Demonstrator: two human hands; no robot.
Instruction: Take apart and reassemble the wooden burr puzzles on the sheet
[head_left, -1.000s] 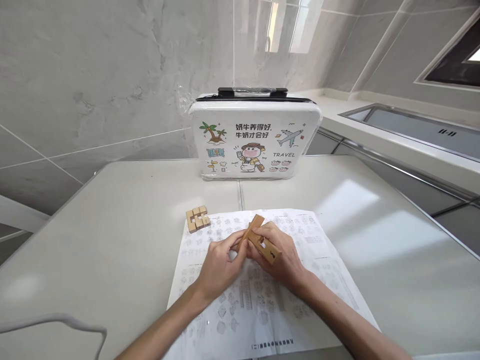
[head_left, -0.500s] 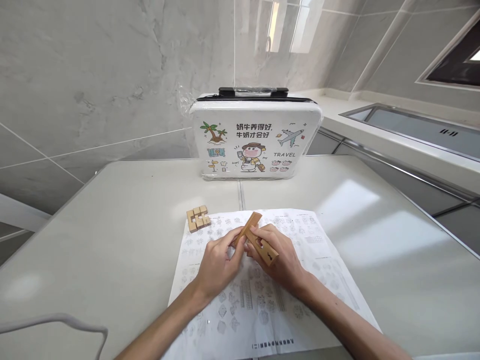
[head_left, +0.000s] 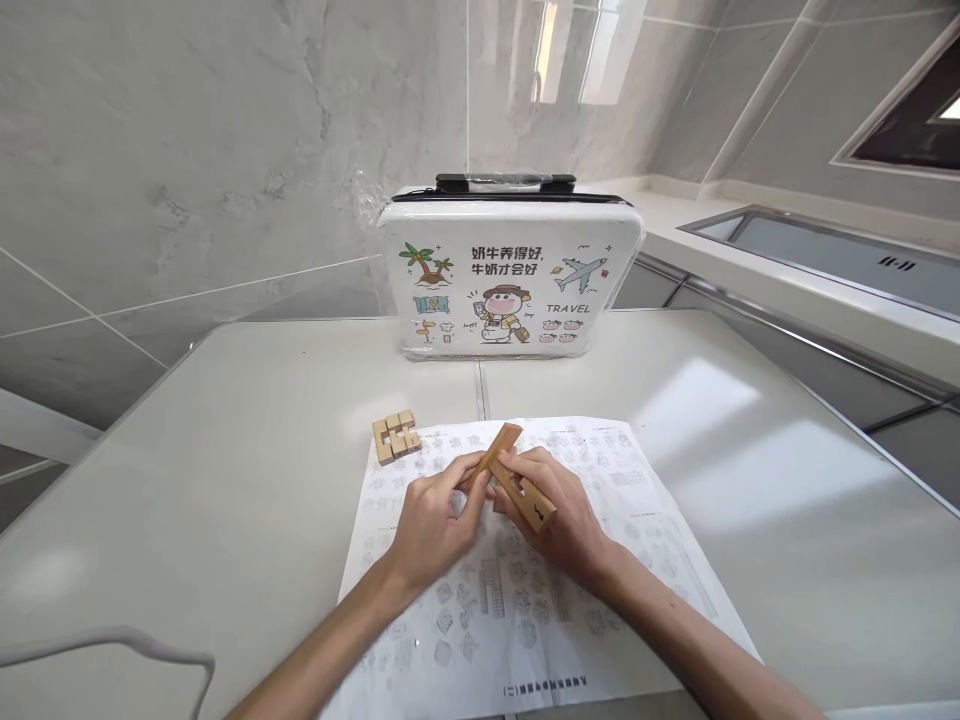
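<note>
Above the printed diagram sheet (head_left: 540,630), both hands are closed on brown wooden puzzle pieces. My left hand (head_left: 435,515) pinches a wooden puzzle piece (head_left: 508,437) that slants up to the right. Between the fingers of my right hand (head_left: 566,510) is a notched wooden puzzle piece (head_left: 534,506), with a dark mark near its lower end and a slot in its side. The two pieces meet at an angle; fingers hide whether they interlock. Several paler wooden blocks (head_left: 397,436) form a small cluster at the sheet's upper left corner.
A white carrying case (head_left: 457,225) in clear plastic wrap stands at the back of the pale table (head_left: 225,480). A grey cord (head_left: 112,636) lies at the lower left. A counter with a sink (head_left: 825,260) is to the right, below a tiled wall (head_left: 225,130).
Almost nothing differs. The fingers and the wooden pieces have shifted very slightly, with both hands keeping their hold.
</note>
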